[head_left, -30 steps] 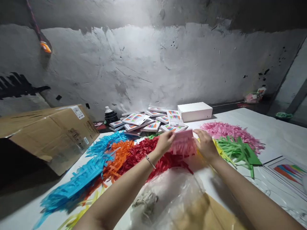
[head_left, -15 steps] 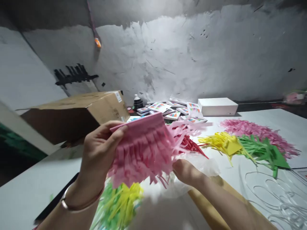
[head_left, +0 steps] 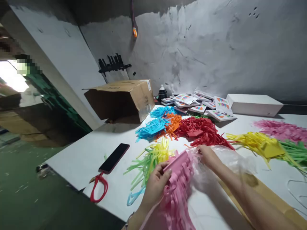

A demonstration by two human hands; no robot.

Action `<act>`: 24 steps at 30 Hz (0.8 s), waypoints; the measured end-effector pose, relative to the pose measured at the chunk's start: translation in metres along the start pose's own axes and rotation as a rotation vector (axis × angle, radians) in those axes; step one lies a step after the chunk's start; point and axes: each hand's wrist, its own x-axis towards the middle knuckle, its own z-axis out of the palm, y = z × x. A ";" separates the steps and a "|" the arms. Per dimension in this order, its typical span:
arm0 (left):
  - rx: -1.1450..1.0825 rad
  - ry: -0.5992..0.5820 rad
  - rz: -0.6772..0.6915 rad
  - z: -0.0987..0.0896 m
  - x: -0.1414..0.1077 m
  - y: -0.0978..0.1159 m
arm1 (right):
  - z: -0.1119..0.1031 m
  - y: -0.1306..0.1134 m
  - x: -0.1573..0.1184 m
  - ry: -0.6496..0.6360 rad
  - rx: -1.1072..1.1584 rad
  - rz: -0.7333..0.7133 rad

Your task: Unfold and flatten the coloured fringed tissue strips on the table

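A pink fringed paper piece (head_left: 178,179) hangs from my left hand (head_left: 157,180), whose thumb and fingers pinch its folded top edge. Up and to the right, my right hand (head_left: 207,155) has its fingers closed at the edge of a clear plastic bag (head_left: 223,159), beside the pink piece. Yellow and green fringe (head_left: 151,156) lies left of the pink piece. Behind my hands are red fringe (head_left: 201,129), orange fringe (head_left: 173,124) and blue fringe (head_left: 153,127) on the white table (head_left: 79,159).
An open cardboard box (head_left: 144,99) stands at the back left, near a pile of printed packets (head_left: 199,107) and a white box (head_left: 256,105). A phone (head_left: 114,158) with a red cord lies left. Yellow fringe (head_left: 266,147) and brown card (head_left: 271,195) are right.
The view has swung left and down. The pink piece is lower and now hangs steeply downward. My right hand has moved from its lower right side up to the plastic bag near its top.
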 end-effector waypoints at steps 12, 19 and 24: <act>-0.195 -0.239 -0.043 0.033 -0.037 -0.021 | -0.006 -0.102 -0.106 0.466 0.125 -0.357; -0.189 -0.283 -0.019 0.034 -0.035 -0.031 | -0.007 -0.078 -0.111 0.184 0.646 0.016; -0.165 -0.260 -0.022 0.037 -0.032 -0.028 | -0.008 -0.076 -0.113 0.366 0.512 -0.100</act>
